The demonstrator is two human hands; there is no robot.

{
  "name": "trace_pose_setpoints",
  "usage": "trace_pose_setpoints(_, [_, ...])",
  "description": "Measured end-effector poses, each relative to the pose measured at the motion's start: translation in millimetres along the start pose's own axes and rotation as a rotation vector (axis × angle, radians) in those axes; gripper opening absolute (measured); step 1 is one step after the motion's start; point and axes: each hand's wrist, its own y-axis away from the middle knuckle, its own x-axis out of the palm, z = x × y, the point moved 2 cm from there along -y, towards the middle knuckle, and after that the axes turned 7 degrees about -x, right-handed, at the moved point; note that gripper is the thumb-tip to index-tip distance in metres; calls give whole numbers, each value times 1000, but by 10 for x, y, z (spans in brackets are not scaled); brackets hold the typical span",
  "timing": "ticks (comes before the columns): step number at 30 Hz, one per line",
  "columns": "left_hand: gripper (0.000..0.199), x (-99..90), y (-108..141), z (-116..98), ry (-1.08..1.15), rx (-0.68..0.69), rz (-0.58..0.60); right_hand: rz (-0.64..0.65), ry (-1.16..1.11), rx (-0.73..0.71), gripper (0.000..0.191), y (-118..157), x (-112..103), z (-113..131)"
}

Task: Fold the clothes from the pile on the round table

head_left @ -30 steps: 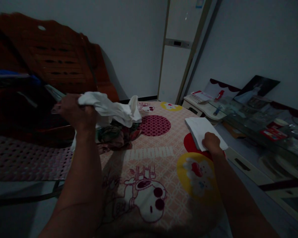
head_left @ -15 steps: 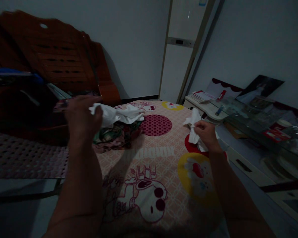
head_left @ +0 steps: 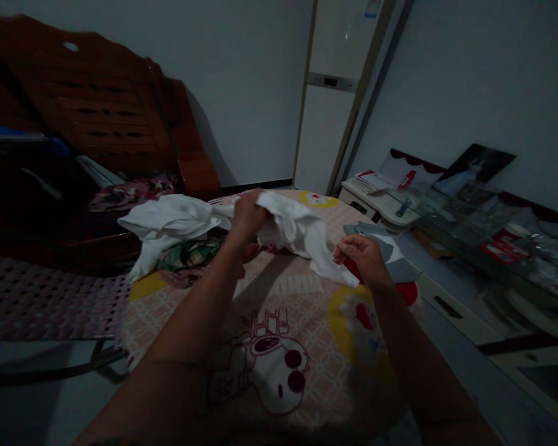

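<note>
My left hand (head_left: 250, 217) is closed on a white cloth garment (head_left: 292, 223), lifted over the middle of the round table. Its loose end hangs right and reaches the tabletop. Close to that end is my right hand (head_left: 361, 255), fingers curled in toward the thumb; whether anything is between them is hidden. A grey and white piece of clothing (head_left: 384, 244) lies just behind the right hand. Left of my left hand, another stretch of white cloth (head_left: 167, 217) lies over a crumpled green plaid and pink heap (head_left: 190, 255); whether it joins the held garment I cannot tell.
A patterned tablecloth (head_left: 279, 322) covers the round table. On the left stand a wooden bench (head_left: 106, 118) and a woven seat (head_left: 51, 297). A glass-topped cabinet (head_left: 446, 217) with papers and boxes runs along the right. A tall white unit (head_left: 328, 130) stands behind.
My left hand has moved right from above the heap and now grips white cloth mid-table. The white cloth at my right hand has shifted left, uncovering the grey clothing. My right hand is slightly lower.
</note>
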Motion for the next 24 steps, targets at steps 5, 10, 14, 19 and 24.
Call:
trace_pose_setpoints(5, [25, -1064, -335, 75, -221, 44, -821, -43, 16, 106, 31, 82, -99, -232])
trace_pose_setpoints(10, [43, -1306, 63, 510, -422, -20, -569, -56, 4, 152, 29, 89, -78, -410])
trace_pose_setpoints(14, [46, -1396, 444, 745, -591, -202, -87, -54, 54, 180, 29, 47, -127, -559])
trace_pose_setpoints(19, [68, -1350, 526, 493, -611, -5, 134, -221, 694, 101, 19, 11, -350, -651])
trace_pose_setpoints(24, [59, -816, 266, 730, -632, 3, 21, -237, 1378, 102, 24, 82, -632, -664])
